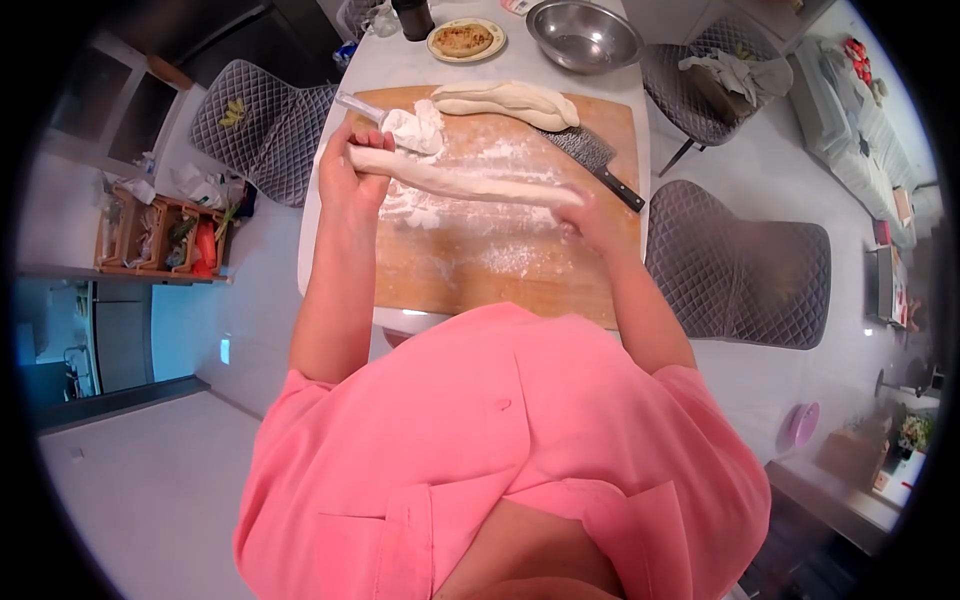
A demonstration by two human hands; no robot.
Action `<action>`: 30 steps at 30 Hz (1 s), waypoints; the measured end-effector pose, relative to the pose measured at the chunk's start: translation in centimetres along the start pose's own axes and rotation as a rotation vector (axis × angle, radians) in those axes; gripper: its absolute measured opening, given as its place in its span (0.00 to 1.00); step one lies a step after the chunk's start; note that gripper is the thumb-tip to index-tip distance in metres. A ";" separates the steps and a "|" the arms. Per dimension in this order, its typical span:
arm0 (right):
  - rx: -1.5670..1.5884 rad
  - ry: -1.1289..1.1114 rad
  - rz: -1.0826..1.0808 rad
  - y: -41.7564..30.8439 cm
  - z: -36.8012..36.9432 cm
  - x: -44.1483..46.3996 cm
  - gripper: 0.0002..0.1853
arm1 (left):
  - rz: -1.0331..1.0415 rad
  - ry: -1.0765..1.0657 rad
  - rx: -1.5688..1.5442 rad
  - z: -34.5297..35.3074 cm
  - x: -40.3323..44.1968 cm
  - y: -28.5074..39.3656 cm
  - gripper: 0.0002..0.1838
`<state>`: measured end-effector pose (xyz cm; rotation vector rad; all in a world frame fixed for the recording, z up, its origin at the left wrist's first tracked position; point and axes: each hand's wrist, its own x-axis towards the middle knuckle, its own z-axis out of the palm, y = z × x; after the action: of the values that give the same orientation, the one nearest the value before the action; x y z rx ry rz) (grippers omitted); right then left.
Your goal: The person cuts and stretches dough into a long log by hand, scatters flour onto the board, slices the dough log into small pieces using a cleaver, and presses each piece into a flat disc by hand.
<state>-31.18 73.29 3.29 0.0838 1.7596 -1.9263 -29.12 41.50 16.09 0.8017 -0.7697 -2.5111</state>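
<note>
- Head view: we see a long dough strip (460,182) held lengthwise between both hands, over the near-middle of the floured wooden board (430,275)
- Left hand (352,172): fingers curled round the strip's left end, seemingly lifted off the board
- Right hand (592,222): closed in on the right end, low over the board; blurry there, so we can't tell exact finger placement
- Strip runs slightly downhill from left to right; we can't tell whether its middle touches the board
- Handling, our judgement: soft, limp, fairly light, stretchy; likely to sag mid-span and thin or tear if pulled hard
- Flour dusting probably makes the skin slide a bit rather than stick
- Best hold, we'd say: just inside each end, loose full-finger wrap, no pinching; a palm under the middle if it droops
- Around it: more dough (505,98) at the board's far edge, cleaver (590,150) just beside it, handle toward the right; flour heap (420,130) with scoop (360,107) beyond the left hand
- Farther off on the table: flatbread (463,40) on a plate (499,44), metal bowl (580,42) to its right
</note>
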 end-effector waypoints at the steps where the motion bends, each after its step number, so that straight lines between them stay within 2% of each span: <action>1: -0.001 0.002 -0.006 -0.3 -0.5 0.6 0.25 | -0.012 -0.036 0.006 -1.2 0.1 -0.3 0.09; 4: 0.541 -0.039 -0.194 -0.9 -2.1 3.1 0.13 | 0.039 -0.181 0.120 -5.6 1.2 -1.8 0.08; 5: 0.714 -0.214 -0.326 -0.3 -3.1 4.7 0.11 | 0.059 -0.227 0.157 -6.6 1.4 -2.4 0.08; 6: 0.712 -0.217 -0.330 -1.5 -1.5 4.1 0.11 | -0.005 -0.180 0.104 -7.2 1.1 -3.3 0.08; 8: 1.143 0.130 -0.097 -5.3 5.5 1.4 0.14 | -0.068 -0.140 0.053 -6.6 -1.1 -4.9 0.08; 10: 1.249 0.116 0.140 -5.5 10.9 0.4 0.15 | -0.249 -0.043 -0.105 -4.4 -4.1 -6.1 0.09; 13: 1.336 0.079 0.134 -3.6 13.0 3.1 0.13 | -0.039 -0.272 0.232 -7.7 -3.8 -9.2 0.13; 15: 1.221 0.015 0.100 -3.2 12.8 4.7 0.10 | -0.461 -0.049 0.100 -7.8 -6.0 -9.5 0.20; 16: 1.108 -0.042 0.060 -3.9 12.8 5.0 0.08 | -0.457 -0.059 0.101 -7.6 -6.6 -9.0 0.20; 18: 1.057 -0.085 0.035 -5.2 13.6 4.4 0.06 | -0.750 -0.174 0.365 -7.9 -7.2 -7.6 0.25; 19: 1.007 -0.123 0.020 -5.8 14.1 3.7 0.05 | -0.933 -0.530 0.251 -11.8 -4.2 -7.4 0.27; 20: 1.008 -0.128 0.015 -6.0 14.5 3.4 0.05 | -0.928 -0.534 0.254 -11.8 -3.8 -6.5 0.27; 22: 0.788 -0.115 0.011 -6.0 15.0 2.7 0.06 | -0.376 -0.569 0.889 -10.6 -4.3 -4.7 0.25; 23: 0.739 -0.131 -0.023 -5.9 15.1 2.4 0.06 | -0.098 -0.489 0.920 -9.2 -4.8 -4.7 0.21; 24: 0.734 -0.140 -0.023 -5.8 15.2 2.3 0.06 | -0.090 -0.484 0.917 -8.1 -4.8 -5.4 0.21; 25: 0.722 -0.177 -0.022 -5.6 15.2 2.3 0.05 | 0.159 -0.587 0.933 -7.1 -4.7 -6.1 0.21; 27: 0.708 -0.215 -0.023 -5.6 15.4 2.2 0.05 | 0.200 -0.663 0.997 -6.5 -4.3 -7.1 0.26; 28: 0.574 -0.138 -0.001 -6.0 15.4 2.1 0.04 | 0.222 -0.700 1.027 -6.1 -4.2 -7.6 0.29; 29: 0.439 -0.059 0.018 -6.2 15.3 2.0 0.05 | -0.004 -0.698 1.038 -5.8 -4.2 -7.9 0.32; 30: 0.440 -0.056 0.013 -6.3 15.1 2.2 0.05 | -0.233 -0.692 1.044 -5.3 -4.4 -8.0 0.35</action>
<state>-31.25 58.44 10.50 0.1934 1.2697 -2.2499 -24.06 47.87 9.42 0.2331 -2.4354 -2.4727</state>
